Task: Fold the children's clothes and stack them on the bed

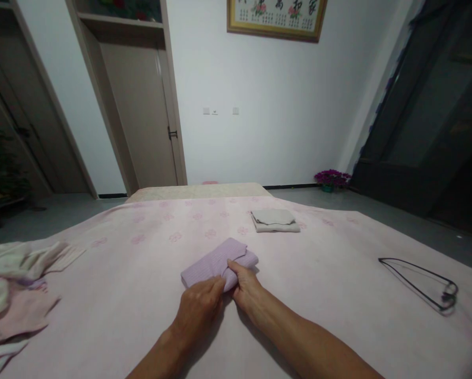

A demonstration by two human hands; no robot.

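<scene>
A lilac ribbed garment (212, 260), folded into a compact bundle, lies near the middle of the pink flowered bedsheet (141, 305). My left hand (202, 302) grips its near edge, thumb and fingers closed on the cloth. Beside it, my right hand (246, 284) pinches the front flap with the thumb on top; its other fingers are partly hidden under the fabric. Farther back sits a folded pale grey garment (275, 220), apart from both hands.
Loose clothes (18, 300) in white and pink are heaped at the left edge. A black wire hanger (421, 279) lies on the right side. Beyond the bed stand a closed door (141, 110), a white wall and a purple flower pot (331, 179).
</scene>
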